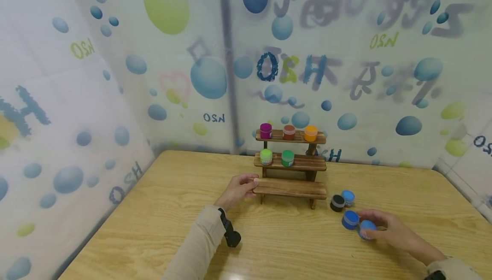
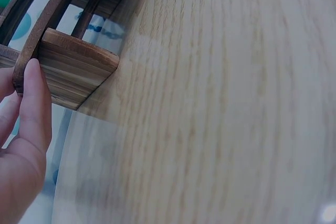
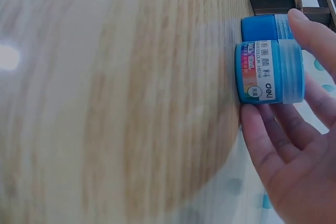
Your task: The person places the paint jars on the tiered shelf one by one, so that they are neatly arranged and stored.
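Observation:
My left hand (image 1: 239,189) pinches the left end of a three-tier wooden display rack (image 1: 290,187) by its lowest shelf. The left wrist view shows the thumb and fingers at that shelf end (image 2: 29,66). On the right, my right hand (image 1: 393,231) has its fingers around a light blue paint jar (image 1: 367,228), which stands upright on the table. Its printed label faces the right wrist camera, where the jar (image 3: 262,72) partly covers a darker blue paint jar (image 3: 257,27). In the head view, that darker jar (image 1: 350,220) stands just left of my right fingers.
A black-lidded jar (image 1: 338,203) and another blue jar (image 1: 348,197) stand right of the rack. Purple (image 1: 265,131), brown (image 1: 288,132) and orange (image 1: 310,133) jars line the top shelf. Lime (image 1: 266,157) and green (image 1: 287,158) jars occupy the middle shelf. A patterned curtain (image 1: 184,122) hangs behind.

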Demonstrator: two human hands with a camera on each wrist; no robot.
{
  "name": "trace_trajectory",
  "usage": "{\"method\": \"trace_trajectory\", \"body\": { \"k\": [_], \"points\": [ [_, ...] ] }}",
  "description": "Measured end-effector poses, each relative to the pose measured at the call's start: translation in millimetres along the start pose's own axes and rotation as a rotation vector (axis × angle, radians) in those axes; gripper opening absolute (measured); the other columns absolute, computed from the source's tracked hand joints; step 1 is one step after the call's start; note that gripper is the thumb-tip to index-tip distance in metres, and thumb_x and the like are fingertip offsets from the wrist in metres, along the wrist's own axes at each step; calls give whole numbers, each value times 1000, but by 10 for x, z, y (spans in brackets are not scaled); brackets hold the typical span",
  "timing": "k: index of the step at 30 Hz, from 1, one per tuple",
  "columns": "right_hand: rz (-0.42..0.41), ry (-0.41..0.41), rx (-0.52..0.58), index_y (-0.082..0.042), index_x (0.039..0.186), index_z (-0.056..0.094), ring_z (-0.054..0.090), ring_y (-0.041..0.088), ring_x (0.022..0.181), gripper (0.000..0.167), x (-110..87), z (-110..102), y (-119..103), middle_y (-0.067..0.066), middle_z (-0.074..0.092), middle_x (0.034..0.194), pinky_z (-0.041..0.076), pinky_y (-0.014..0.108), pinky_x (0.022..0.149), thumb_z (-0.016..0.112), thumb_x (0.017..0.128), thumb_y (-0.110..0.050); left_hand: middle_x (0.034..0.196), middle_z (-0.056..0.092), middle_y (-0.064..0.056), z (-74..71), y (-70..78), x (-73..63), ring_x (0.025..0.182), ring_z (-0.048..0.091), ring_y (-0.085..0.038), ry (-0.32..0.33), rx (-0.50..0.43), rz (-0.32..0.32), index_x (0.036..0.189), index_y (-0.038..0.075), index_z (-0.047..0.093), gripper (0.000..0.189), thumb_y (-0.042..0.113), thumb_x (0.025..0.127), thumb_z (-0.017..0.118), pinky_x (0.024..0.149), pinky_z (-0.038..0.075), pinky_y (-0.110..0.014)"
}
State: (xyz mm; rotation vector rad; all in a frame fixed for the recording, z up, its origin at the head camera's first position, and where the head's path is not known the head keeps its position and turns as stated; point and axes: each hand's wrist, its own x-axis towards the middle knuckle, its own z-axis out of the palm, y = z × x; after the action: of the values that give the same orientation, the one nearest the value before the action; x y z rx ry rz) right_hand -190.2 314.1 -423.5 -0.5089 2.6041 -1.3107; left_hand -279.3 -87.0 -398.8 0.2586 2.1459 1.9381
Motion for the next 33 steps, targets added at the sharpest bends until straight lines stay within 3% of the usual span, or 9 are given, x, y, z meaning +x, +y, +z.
{"method": "trace_trajectory", "body": {
  "k": [5, 9, 13, 21, 28, 33],
  "points": [
    [-4, -5, 3, 10, 123, 43, 47, -7, 91, 50, -19, -5, -10, 24, 51, 114, 45, 18, 72, 60, 85, -17, 91, 55, -8, -1, 0, 5, 67, 55, -10, -4, -5, -2, 123, -8, 47, 36, 5, 89, 52, 74, 52, -38],
    [-26, 0, -10, 10, 122, 44, 46, -8, 92, 49, -34, -11, 7, 11, 55, 111, 45, 18, 72, 61, 84, -17, 91, 55, -8, -20, -90, 80, 68, 55, -10, -3, -11, -3, 123, -6, 48, 37, 7, 89, 53, 73, 52, -38],
    [-34, 2, -10, 11, 121, 45, 45, -10, 92, 48, -45, -15, 39, 3, 56, 110, 45, 17, 73, 62, 84, -15, 92, 55, -8, -38, -214, 173, 68, 55, -10, 8, -11, -1, 122, -2, 50, 37, 11, 88, 56, 70, 53, -34],
    [-63, 12, 3, 14, 118, 46, 46, -8, 91, 45, -66, -1, 72, -2, 55, 110, 46, 18, 71, 62, 83, -10, 91, 55, -8, -36, -251, 199, 67, 56, -11, 17, -17, -2, 122, -1, 51, 36, 10, 88, 56, 64, 53, -26],
    [-24, 13, -7, 13, 117, 47, 49, -3, 89, 46, -67, 10, 64, 16, 55, 109, 46, 18, 70, 63, 83, -14, 91, 55, -7, -44, -246, 186, 68, 56, -11, 18, -20, -7, 121, 0, 51, 36, 11, 88, 56, 65, 53, -27],
    [-4, 32, -17, 12, 116, 48, 51, -2, 88, 45, -74, 16, 64, 8, 58, 106, 46, 18, 70, 62, 83, -15, 92, 55, -7, -46, -231, 170, 68, 56, -11, 9, -19, -4, 123, -1, 50, 37, 12, 88, 56, 68, 53, -32]
  ]
}}
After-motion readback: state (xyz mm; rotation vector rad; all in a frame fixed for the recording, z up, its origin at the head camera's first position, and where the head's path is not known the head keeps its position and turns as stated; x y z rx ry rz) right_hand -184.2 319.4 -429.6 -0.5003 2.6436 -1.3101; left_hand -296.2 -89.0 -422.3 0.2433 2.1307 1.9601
